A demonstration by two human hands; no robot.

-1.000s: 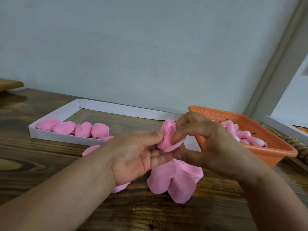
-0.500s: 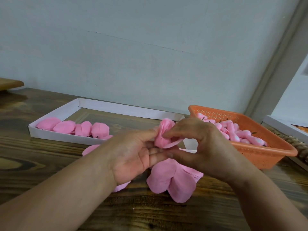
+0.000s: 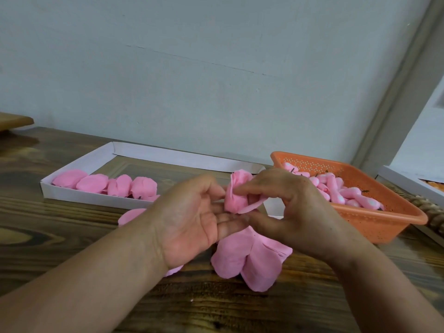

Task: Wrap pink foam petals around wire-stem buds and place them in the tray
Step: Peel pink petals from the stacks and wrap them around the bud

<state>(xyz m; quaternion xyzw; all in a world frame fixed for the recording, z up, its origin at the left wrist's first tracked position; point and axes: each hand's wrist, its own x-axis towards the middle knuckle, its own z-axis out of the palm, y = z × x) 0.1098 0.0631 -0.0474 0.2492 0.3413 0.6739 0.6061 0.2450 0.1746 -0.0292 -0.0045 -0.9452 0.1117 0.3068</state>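
Four or five wrapped buds (image 3: 120,185) lie in your tray (image 3: 79,195); both left hand (image 3: 192,224) and right hand (image 3: 295,212) pinch a half-wrapped bud (image 3: 236,197), basket (image 3: 384,222) far from empty.

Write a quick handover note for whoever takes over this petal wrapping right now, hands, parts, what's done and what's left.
Left hand and right hand both pinch the half-wrapped bud.
Loose petals lie on the table under the hands.
Bare buds wait in the orange basket.
Done: several wrapped buds lie in the white tray.
Left: finish this wrap, tray it, repeat.
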